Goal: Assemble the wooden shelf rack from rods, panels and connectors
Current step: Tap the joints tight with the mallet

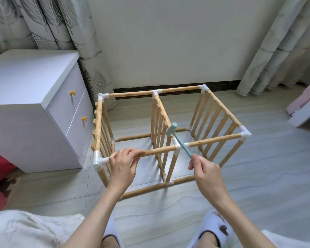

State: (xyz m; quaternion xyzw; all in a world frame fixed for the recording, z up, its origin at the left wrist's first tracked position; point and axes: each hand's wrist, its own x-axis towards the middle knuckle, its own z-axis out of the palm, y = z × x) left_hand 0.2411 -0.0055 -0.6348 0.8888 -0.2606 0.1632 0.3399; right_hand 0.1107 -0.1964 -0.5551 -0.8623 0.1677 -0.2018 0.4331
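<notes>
Gripping rod [157,151], hammer [179,139] raised

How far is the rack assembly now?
Mostly built: the frame stands with three slatted panels joined by white connectors. In hand: the left hand holds the near top rod, and the right hand holds a small mallet above the middle connector. Seating that joint seems left.

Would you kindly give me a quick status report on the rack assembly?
Left hand grips front top rod. Right hand holds teal mallet, head above centre T-connector. Rack frame upright on floor; nothing in the way.
</notes>
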